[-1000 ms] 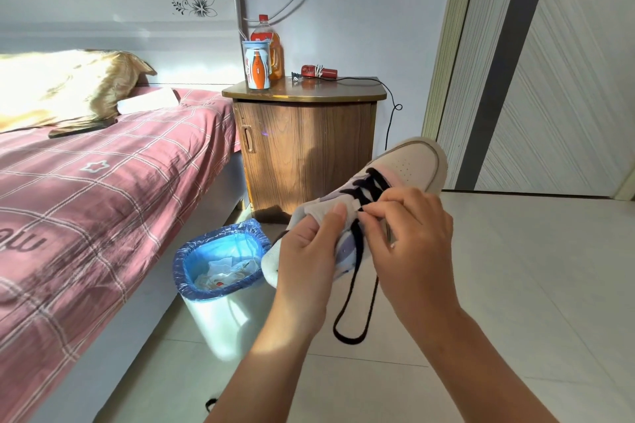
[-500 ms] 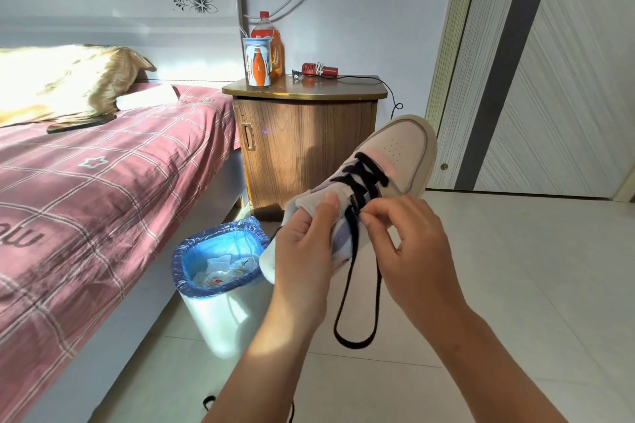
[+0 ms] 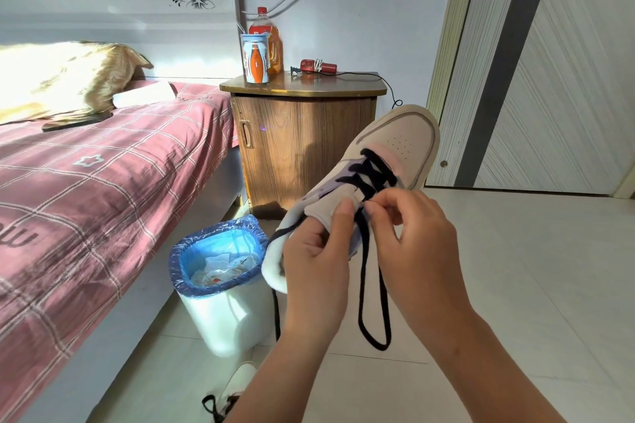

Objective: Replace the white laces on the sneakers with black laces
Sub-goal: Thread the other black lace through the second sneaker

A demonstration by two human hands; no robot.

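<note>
A white sneaker [image 3: 398, 144] with pale purple and pink panels is held up in the air, toe pointing away and up. A black lace [image 3: 369, 288] crosses its lower eyelets, and a long loop of it hangs down between my hands. My left hand [image 3: 316, 261] grips the sneaker by its tongue and collar, thumb on the tongue. My right hand [image 3: 412, 237] pinches the black lace at an eyelet beside the tongue. A second sneaker [image 3: 237, 388] with a black lace lies on the floor under my left forearm, partly hidden.
A white waste bin [image 3: 220, 302] with a blue liner stands on the floor by the bed [image 3: 96, 189]. Behind the sneaker is a wooden nightstand [image 3: 302, 134] with a cup and bottle. A closed door [image 3: 567, 79] is at the right, with tiled floor below it.
The sneaker has been raised and tilted more toe-up. My right hand slid down from covering the laces to the eyelet near the tongue, and the hanging lace loop is longer.
</note>
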